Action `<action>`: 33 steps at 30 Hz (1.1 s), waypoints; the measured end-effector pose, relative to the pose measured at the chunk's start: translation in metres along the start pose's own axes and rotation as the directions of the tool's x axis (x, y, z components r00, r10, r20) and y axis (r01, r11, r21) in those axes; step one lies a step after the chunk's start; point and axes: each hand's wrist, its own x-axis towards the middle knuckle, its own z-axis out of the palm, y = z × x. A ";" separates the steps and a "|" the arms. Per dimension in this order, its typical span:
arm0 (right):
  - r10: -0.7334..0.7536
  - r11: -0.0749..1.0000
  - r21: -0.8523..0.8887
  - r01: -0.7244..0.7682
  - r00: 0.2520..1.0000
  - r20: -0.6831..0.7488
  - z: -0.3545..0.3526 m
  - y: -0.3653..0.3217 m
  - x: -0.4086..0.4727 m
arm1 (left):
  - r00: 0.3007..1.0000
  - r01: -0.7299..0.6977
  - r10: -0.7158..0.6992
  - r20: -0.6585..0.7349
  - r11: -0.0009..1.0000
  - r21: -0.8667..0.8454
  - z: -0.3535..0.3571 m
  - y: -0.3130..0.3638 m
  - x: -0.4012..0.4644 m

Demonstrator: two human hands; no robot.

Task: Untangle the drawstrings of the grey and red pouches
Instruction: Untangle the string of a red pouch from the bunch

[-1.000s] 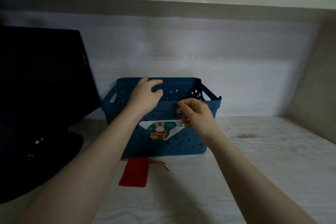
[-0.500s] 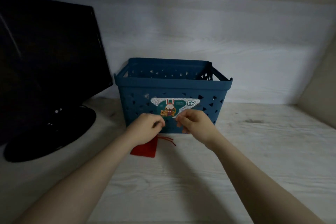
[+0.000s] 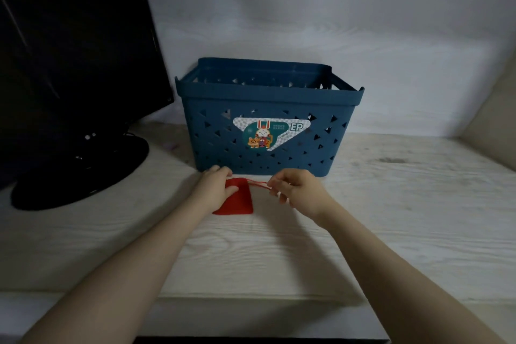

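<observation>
Both hands dropped from the blue basket [image 3: 268, 131] front; left hand [image 3: 215, 190] pins the red pouch [image 3: 237, 202] on the pale woodgrain table [image 3: 391, 204]; right hand [image 3: 298, 190] pinches its drawstring [image 3: 259, 184].

head cam | faces forward-down | near desk [image 3: 391, 204] | single view

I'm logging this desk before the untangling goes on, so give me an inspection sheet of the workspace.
Surface: pale wood-grain desk, faint dark smudge at right.
Job's things: red pouch flat on desk before the basket; red drawstring stretched rightward. Grey pouch: nothing seen.
Clutter: blue basket with sticker; contents not visible.
Grippers: left hand pressing pouch; right hand pinching drawstring.
Cables: nothing seen.
Surroundings: black monitor on round stand at left; white wall behind.
</observation>
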 end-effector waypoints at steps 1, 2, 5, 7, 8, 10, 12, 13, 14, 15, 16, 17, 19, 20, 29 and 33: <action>0.010 0.999 0.036 -0.010 1.000 -0.002 0.002 0.003 -0.002 | 1.000 0.001 -0.001 -0.005 1.000 -0.020 0.002 0.000 -0.002; 0.016 0.998 0.065 -0.015 1.000 -0.008 0.003 0.004 -0.003 | 1.000 0.005 -0.005 -0.008 0.999 -0.038 0.001 0.001 -0.003; 0.040 0.981 0.190 -0.032 0.998 -0.042 0.005 0.010 -0.005 | 1.000 0.023 -0.023 0.000 0.995 -0.100 0.000 0.003 -0.003; 0.068 0.963 0.266 -0.039 0.992 -0.102 0.002 0.011 -0.004 | 1.000 0.012 -0.011 0.016 0.995 -0.100 -0.003 0.006 -0.002; 0.056 0.972 0.233 -0.021 0.988 -0.147 -0.001 0.010 -0.003 | 1.000 -0.006 0.008 0.016 0.996 -0.094 -0.005 0.009 -0.002; -0.044 0.999 0.001 0.045 0.979 -0.199 -0.005 0.010 0.001 | 0.997 -0.073 0.070 -0.028 0.991 -0.115 -0.009 0.014 0.000; -0.154 0.976 -0.178 0.121 0.971 -0.183 -0.004 0.008 0.003 | 0.981 -0.180 0.163 -0.102 0.965 -0.189 -0.014 0.024 0.001; -0.189 0.967 -0.206 0.152 0.966 -0.176 -0.003 0.007 0.004 | 0.969 -0.236 0.209 -0.132 0.941 -0.244 -0.016 0.031 0.002; -0.218 0.959 -0.220 0.178 0.961 -0.172 -0.003 0.007 0.006 | 0.955 -0.288 0.250 -0.160 0.909 -0.302 -0.018 0.039 0.001; -0.234 0.955 -0.224 0.193 0.957 -0.174 -0.003 0.006 0.008 | 0.943 -0.327 0.278 -0.183 0.876 -0.354 -0.020 0.046 0.000; -0.238 0.957 -0.210 0.198 0.953 -0.186 -0.004 0.007 0.013 | 0.935 -0.351 0.296 -0.194 0.849 -0.396 -0.021 0.053 0.000; -0.236 0.964 -0.174 0.201 0.949 -0.209 -0.006 0.006 0.015 | 0.931 -0.363 0.305 -0.199 0.825 -0.434 -0.023 0.059 -0.002; -0.208 0.978 -0.048 0.203 0.947 -0.247 -0.011 0.008 0.021 | 0.923 -0.385 0.319 -0.215 0.785 -0.486 -0.019 0.065 0.000; -0.195 0.979 0.002 0.202 0.951 -0.238 -0.014 0.009 0.023 | 0.919 -0.394 0.320 -0.230 0.771 -0.500 -0.018 0.066 0.001; -0.082 0.997 -0.015 0.081 0.970 -0.229 -0.020 0.039 0.040 | 0.977 -0.207 0.186 -0.106 0.699 -0.684 0.006 0.050 0.018; -0.042 0.997 0.048 0.057 0.960 -0.277 -0.024 0.045 0.036 | 0.982 -0.174 0.181 -0.058 0.738 -0.652 0.002 0.039 0.018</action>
